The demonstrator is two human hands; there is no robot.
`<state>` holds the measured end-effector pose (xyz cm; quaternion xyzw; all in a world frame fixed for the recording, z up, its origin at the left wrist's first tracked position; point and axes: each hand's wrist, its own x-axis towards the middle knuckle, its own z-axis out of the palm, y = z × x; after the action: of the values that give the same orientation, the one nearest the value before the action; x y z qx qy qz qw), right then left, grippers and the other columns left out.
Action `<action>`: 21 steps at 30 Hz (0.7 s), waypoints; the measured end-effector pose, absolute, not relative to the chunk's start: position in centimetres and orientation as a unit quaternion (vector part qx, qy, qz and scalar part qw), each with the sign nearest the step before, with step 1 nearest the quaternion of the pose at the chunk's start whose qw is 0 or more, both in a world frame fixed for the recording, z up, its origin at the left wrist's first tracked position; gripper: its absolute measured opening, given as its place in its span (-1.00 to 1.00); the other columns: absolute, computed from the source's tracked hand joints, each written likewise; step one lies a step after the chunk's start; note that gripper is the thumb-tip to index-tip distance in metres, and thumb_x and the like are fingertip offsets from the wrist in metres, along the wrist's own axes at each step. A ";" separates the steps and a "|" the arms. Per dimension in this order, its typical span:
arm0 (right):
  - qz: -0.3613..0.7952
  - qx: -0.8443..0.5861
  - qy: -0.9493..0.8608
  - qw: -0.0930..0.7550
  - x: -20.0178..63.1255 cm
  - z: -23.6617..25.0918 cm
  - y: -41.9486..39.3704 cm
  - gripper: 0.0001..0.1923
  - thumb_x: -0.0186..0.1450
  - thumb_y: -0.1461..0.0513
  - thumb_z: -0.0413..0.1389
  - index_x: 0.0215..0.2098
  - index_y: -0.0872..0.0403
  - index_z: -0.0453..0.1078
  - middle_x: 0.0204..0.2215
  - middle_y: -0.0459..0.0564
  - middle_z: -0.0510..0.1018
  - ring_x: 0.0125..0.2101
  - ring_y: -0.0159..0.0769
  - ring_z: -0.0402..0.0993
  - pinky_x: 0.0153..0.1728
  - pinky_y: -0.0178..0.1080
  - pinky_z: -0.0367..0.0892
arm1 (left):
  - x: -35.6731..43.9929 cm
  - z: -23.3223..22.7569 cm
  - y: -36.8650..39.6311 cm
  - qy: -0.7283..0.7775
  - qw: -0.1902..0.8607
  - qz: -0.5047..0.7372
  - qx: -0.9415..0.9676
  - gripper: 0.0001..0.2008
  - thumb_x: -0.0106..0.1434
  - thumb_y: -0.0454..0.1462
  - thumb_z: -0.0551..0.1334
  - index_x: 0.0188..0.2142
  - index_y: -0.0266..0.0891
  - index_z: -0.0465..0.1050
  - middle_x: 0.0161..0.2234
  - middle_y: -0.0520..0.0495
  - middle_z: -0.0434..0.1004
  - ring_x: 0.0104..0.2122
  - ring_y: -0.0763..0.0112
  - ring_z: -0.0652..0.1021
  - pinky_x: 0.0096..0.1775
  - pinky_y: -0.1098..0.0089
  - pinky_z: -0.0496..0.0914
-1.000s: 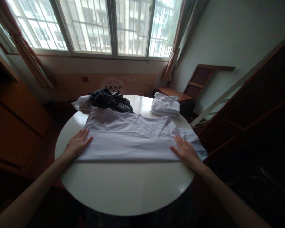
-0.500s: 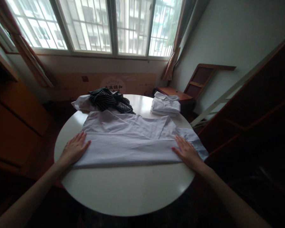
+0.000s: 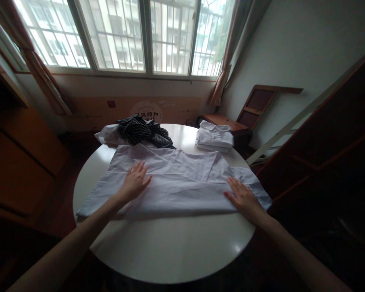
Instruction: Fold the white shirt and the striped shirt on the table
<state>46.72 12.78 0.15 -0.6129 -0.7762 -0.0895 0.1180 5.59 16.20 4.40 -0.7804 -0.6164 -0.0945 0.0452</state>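
A white shirt [image 3: 176, 198] lies spread across the round table, its near side folded over in a long band. My left hand [image 3: 135, 182] rests on the cloth left of the middle, fingers stretched out and nothing gripped. Near the right end of the band, my right hand [image 3: 245, 198] lies flat on the fabric with its fingers extended. Beyond my right hand, a bluish-looking part of the garment reaches the table's right edge. My left forearm passes over the shirt's near left corner.
The white round table [image 3: 173, 251] carries a heap of black striped clothing [image 3: 142, 132] at the back left and a stack of folded white shirts [image 3: 214, 136] at the back right. A wooden stool [image 3: 222, 120] stands behind. Dark furniture [image 3: 316, 162] flanks the right side.
My left hand has moved right, from the shirt's left edge toward its middle. The shirt's left end now spreads further out to the left. My right hand stays in about the same place.
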 end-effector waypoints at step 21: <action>0.039 -0.554 -0.811 0.186 34.8 6.7 26.2 -0.68 0.17 0.18 0.05 -0.15 0.19 0.36 -0.17 0.14 0.47 -0.14 -0.21 0.38 -0.11 -0.24 0.23 | 10.3 2.6 16.9 -0.510 -0.046 -0.127 -0.850 -0.45 0.23 -0.01 -0.11 0.13 -0.20 0.11 0.18 -0.18 0.06 0.17 0.16 0.08 0.10 0.14 0.02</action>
<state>34.84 26.19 6.69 -0.5539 -0.8107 0.0386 0.1858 10.27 16.91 2.62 -0.8498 -0.5096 -0.1268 -0.0460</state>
